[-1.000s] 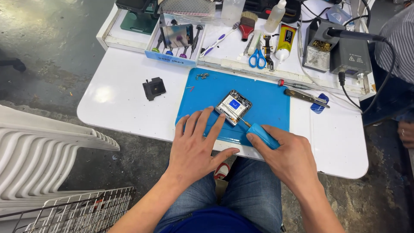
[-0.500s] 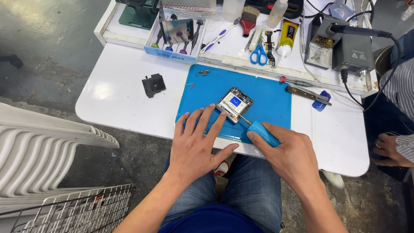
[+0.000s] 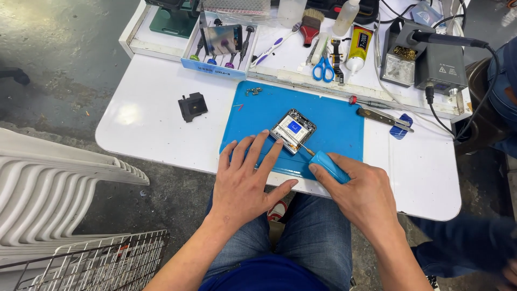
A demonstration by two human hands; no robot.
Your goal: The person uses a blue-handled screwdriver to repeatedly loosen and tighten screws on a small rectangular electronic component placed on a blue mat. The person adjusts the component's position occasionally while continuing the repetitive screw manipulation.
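Observation:
A small opened electronic device (image 3: 293, 129) with a blue patch inside lies on a blue work mat (image 3: 334, 121). My left hand (image 3: 245, 180) rests flat on the mat, fingers spread, its fingertips touching the device's near edge. My right hand (image 3: 361, 191) grips a blue-handled screwdriver (image 3: 326, 164), whose thin shaft reaches to the device's lower right edge.
A white table (image 3: 156, 108) carries a black square part (image 3: 192, 106), loose screws (image 3: 253, 91), tweezers (image 3: 385, 117), scissors (image 3: 323, 69), a glue tube (image 3: 358, 51), a brush (image 3: 309, 24), a tool tray (image 3: 218, 46) and a soldering station (image 3: 425, 56). White stacked chairs (image 3: 48, 183) and a wire rack (image 3: 91, 264) stand at left.
My hands, the screwdriver and the device hold about the same pose. The view has shifted a little, and another person at the right edge has moved.

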